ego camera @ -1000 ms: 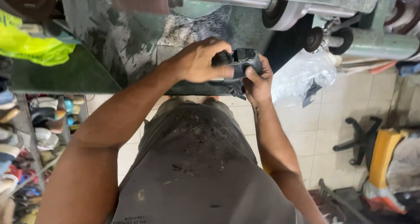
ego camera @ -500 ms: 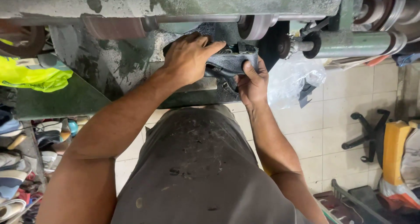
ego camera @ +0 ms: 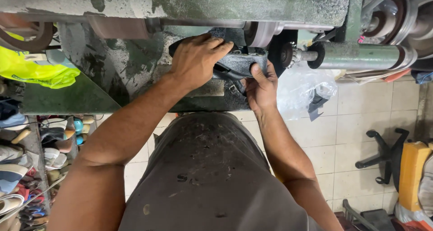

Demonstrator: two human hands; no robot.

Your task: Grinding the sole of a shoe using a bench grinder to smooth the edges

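My left hand [ego camera: 196, 59] grips the left end of a dark grey shoe [ego camera: 241, 63] from above. My right hand [ego camera: 261, 89] holds the shoe's right end from below, thumb pressed on its side. The shoe is held up against a pale grinding wheel [ego camera: 260, 32] on the shaft of a worn green finishing machine [ego camera: 189, 3]. Part of the shoe is hidden under my left fingers.
A brown sanding drum [ego camera: 119, 28] sits left on the same shaft, a black wheel [ego camera: 284, 55] and a green cylinder [ego camera: 361, 55] to the right. A clear plastic bag [ego camera: 306, 91] hangs below. Several shoes [ego camera: 27, 168] fill shelves at left; a chair base [ego camera: 383, 152] stands on the tiles.
Both hands have lifted the shoe upward and slightly left, from in front of the machine body to the wheel under the shaft. My view has tilted up toward the machine.
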